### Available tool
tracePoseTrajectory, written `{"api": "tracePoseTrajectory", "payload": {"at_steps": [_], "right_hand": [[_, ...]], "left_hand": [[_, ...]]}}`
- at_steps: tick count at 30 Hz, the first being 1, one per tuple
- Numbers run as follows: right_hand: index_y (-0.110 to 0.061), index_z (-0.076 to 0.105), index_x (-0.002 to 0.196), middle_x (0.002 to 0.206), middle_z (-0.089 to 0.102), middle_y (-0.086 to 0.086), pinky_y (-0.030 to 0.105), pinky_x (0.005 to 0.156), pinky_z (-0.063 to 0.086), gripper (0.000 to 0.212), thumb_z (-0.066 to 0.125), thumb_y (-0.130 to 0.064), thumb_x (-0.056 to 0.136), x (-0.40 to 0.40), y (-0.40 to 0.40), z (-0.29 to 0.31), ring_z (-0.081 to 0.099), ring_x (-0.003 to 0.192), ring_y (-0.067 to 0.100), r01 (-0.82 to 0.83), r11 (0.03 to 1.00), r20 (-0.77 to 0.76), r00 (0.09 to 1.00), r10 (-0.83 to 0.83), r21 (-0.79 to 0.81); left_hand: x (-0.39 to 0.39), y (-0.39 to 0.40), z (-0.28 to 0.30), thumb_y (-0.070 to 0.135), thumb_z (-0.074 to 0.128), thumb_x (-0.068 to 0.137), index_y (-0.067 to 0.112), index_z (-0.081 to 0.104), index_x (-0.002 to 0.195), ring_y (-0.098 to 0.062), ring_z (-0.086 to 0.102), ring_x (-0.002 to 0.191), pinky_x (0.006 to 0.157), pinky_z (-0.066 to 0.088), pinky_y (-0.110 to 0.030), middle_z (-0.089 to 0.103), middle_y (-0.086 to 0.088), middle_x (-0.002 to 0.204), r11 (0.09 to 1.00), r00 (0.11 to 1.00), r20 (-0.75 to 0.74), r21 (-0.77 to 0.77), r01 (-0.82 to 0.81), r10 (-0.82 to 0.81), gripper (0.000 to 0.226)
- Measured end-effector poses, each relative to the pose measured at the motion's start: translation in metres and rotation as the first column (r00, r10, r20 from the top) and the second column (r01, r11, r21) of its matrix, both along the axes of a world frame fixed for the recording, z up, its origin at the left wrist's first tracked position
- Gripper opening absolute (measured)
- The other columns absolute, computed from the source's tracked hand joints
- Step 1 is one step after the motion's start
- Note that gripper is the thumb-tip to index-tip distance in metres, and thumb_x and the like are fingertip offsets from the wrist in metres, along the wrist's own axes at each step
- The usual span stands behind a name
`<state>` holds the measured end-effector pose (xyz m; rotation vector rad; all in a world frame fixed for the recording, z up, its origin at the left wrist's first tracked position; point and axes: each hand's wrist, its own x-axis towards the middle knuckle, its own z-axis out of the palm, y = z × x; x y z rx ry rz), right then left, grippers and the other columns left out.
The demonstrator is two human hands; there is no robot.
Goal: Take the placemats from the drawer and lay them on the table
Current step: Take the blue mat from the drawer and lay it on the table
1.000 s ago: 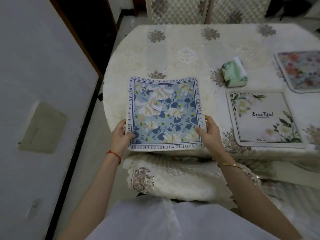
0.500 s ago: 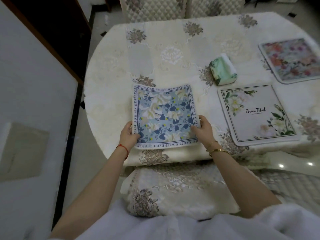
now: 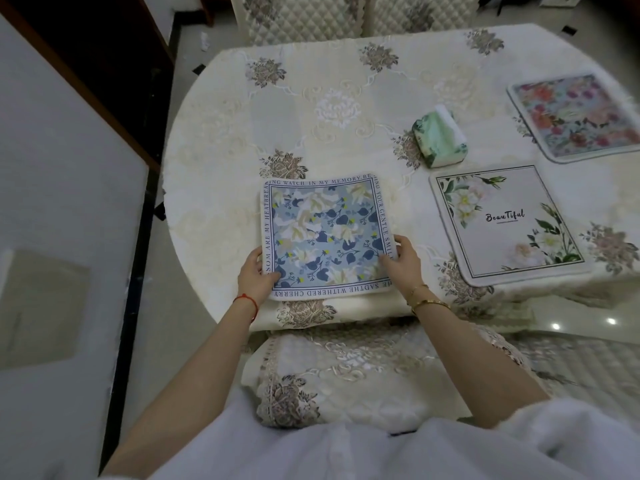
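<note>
While the blue floral placemat (image 3: pixel 327 235) is held at its near corners, it is seen lying flat on the counter (image 3: pixel 221 140), close to the near edge, its near border just short of where the cloth drops over. The left hand (image 3: pixel 256 275) is closed on the near left corner, thumb on top and fingers tucked beneath; the right hand (image 3: pixel 401 263) is closed on the near right corner in the same manner. Both grips are thus pinched on the mat, not spread open. A red cord (image 3: pixel 247 301) is worn on the left wrist and gold bangles (image 3: pixel 427 299) on the right. From the blue mat, a second placemat (image 3: pixel 505 225), white with green leaves and the word "Beautiful", is found at about three o'clock, apart from it and also near the counter's front edge. A third placemat (image 3: pixel 578 116), in red and pink flowers, is set at roughly two o'clock, partly cut off by the picture's edge. A green tissue pack (image 3: pixel 438 138) stands between these, at about one o'clock, just beyond the white mat's far corner. A covered chair seat (image 3: pixel 363 372) is recorded at six o'clock, directly below the counter edge.
</note>
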<state>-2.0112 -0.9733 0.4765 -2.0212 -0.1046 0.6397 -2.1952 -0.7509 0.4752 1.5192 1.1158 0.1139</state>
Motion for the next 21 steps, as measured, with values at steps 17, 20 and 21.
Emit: {"api": "tracePoseTrajectory", "payload": {"at_steps": [17,20,21], "right_hand": [[-0.015,0.044,0.132,0.106,0.066,-0.001,0.018,0.076,0.050,0.045,0.059,-0.009,0.090,-0.008,-0.010,-0.014,0.064,0.093,0.016,-0.054,0.997,0.059,0.997,0.057,-0.056],[-0.012,0.045,0.133,0.111,0.067,0.003,0.028,0.087,0.051,0.045,0.059,-0.007,0.090,-0.007,-0.009,-0.016,0.063,0.096,0.017,-0.058,0.996,0.080,0.995,0.063,-0.067],[-0.012,0.045,0.133,0.112,0.067,0.004,0.030,0.089,0.051,0.045,0.059,-0.007,0.090,-0.006,-0.009,-0.016,0.063,0.097,0.017,-0.058,0.996,0.084,0.994,0.063,-0.068]], "left_hand": [[-0.018,-0.005,-0.008,-0.001,0.072,0.079,0.017,0.045,0.140,-0.014,0.058,0.102,0.097,0.050,-0.037,0.063,-0.011,0.121,0.997,0.999,0.029,0.071,-0.016,0.014,0.069],[-0.019,-0.005,-0.011,0.000,0.072,0.079,0.018,0.046,0.139,-0.012,0.060,0.097,0.093,0.051,-0.034,0.064,-0.007,0.115,0.997,0.999,0.038,0.072,-0.019,0.016,0.068],[-0.019,-0.006,-0.011,0.000,0.073,0.079,0.019,0.046,0.139,-0.010,0.060,0.096,0.091,0.051,-0.031,0.064,-0.004,0.112,0.997,0.999,0.042,0.073,-0.022,0.019,0.069]]}}
